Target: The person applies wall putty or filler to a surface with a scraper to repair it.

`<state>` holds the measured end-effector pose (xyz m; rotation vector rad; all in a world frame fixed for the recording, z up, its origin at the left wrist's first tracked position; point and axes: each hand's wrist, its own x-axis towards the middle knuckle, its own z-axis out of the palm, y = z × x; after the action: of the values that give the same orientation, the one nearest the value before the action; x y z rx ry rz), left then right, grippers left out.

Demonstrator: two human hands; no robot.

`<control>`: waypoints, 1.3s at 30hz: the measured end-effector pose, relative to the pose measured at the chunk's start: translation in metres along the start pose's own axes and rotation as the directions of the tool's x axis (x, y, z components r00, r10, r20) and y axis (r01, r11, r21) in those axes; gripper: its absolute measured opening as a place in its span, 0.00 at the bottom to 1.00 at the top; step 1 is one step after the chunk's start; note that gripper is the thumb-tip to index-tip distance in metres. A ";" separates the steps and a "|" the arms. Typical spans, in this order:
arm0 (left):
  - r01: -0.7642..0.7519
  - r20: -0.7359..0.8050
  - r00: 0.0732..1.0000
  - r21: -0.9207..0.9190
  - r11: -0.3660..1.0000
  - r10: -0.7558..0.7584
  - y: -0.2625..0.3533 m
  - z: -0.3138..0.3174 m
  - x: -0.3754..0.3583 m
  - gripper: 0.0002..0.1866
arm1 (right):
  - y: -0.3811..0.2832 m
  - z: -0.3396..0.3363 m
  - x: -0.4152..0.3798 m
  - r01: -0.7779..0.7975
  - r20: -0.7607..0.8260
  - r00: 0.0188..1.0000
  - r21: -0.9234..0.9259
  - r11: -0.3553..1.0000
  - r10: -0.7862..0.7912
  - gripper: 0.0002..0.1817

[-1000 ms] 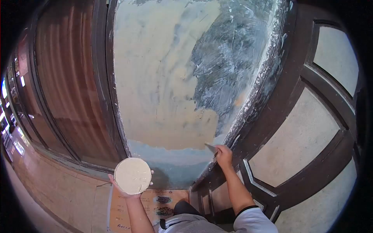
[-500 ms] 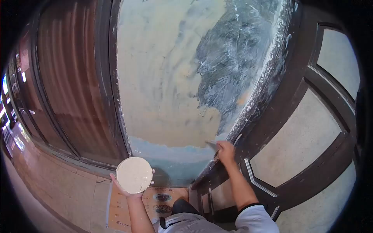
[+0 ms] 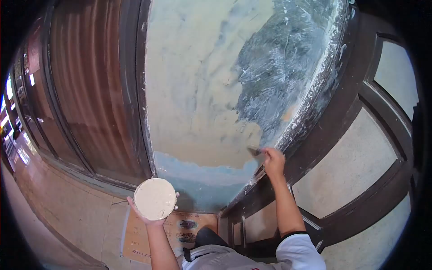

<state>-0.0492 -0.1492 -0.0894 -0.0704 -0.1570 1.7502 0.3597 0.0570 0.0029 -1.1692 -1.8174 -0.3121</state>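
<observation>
The right hand (image 3: 274, 163) grips a small putty knife (image 3: 255, 150), its blade at the near right of the beige-smeared wall panel (image 3: 193, 99). Nearer and left, the left hand (image 3: 149, 219) cups a round container of beige paste (image 3: 155, 199), beyond a cardboard sheet (image 3: 155, 237).

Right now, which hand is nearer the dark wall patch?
Right. The right hand is just below the dark wall patch; the left hand is farther below, to the left.
</observation>
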 end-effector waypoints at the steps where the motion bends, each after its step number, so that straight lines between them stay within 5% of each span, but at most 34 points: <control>1: -0.004 0.065 0.998 0.131 0.991 -0.005 0.000 -0.001 0.000 0.55 | 0.003 0.010 -0.021 0.005 0.042 0.999 0.021 1.000 -0.006 0.12; 2: -0.021 0.134 0.991 0.259 0.966 -0.015 0.000 0.000 0.002 0.54 | 0.003 0.019 -0.040 -0.015 0.155 0.988 -0.028 0.999 0.020 0.12; 5: 0.036 0.156 0.985 0.246 0.969 -0.076 0.001 0.007 0.003 0.54 | 0.011 0.051 -0.080 -0.077 0.317 0.945 -0.011 0.997 0.076 0.11; 9: 0.030 0.108 0.993 0.195 0.980 -0.052 -0.004 0.023 0.005 0.55 | 0.019 0.055 -0.053 -0.150 0.287 0.937 -0.186 0.971 0.200 0.13; 11: 0.124 0.147 0.976 0.216 0.968 -0.158 -0.005 0.026 0.006 0.56 | 0.018 0.031 -0.008 -0.159 0.149 0.973 -0.107 0.981 0.174 0.12; 13: 0.135 0.133 0.977 0.225 0.965 -0.167 -0.014 0.030 0.008 0.56 | -0.010 -0.006 0.036 -0.094 -0.041 0.995 -0.023 0.995 0.093 0.14; 17: 0.184 0.160 0.962 0.224 0.957 -0.223 -0.038 0.037 0.013 0.57 | -0.061 -0.071 0.080 0.072 -0.063 0.996 0.275 0.959 -0.057 0.13; 19: 0.219 0.214 0.940 0.223 0.950 -0.267 -0.046 0.035 0.015 0.58 | -0.092 -0.096 0.088 0.411 0.088 0.898 0.186 0.892 -0.432 0.15; 25: 0.214 0.183 0.945 0.277 0.937 -0.270 -0.063 0.044 0.006 0.61 | -0.156 -0.116 0.059 0.706 0.279 0.633 0.175 0.686 -0.722 0.20; 33: 0.155 0.103 0.975 0.316 0.936 -0.196 -0.079 0.062 -0.007 0.62 | -0.183 -0.119 0.051 0.829 0.339 0.437 0.208 0.519 -0.833 0.14; 39: 0.180 0.132 0.964 0.304 0.936 -0.229 -0.083 0.064 -0.015 0.61 | -0.181 -0.116 0.048 0.799 0.325 0.414 0.317 0.511 -0.850 0.14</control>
<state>0.0258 -0.1536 -0.0149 0.2975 -0.0258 1.5516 0.2703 -0.0805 0.1500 -0.1088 -2.7206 -0.5187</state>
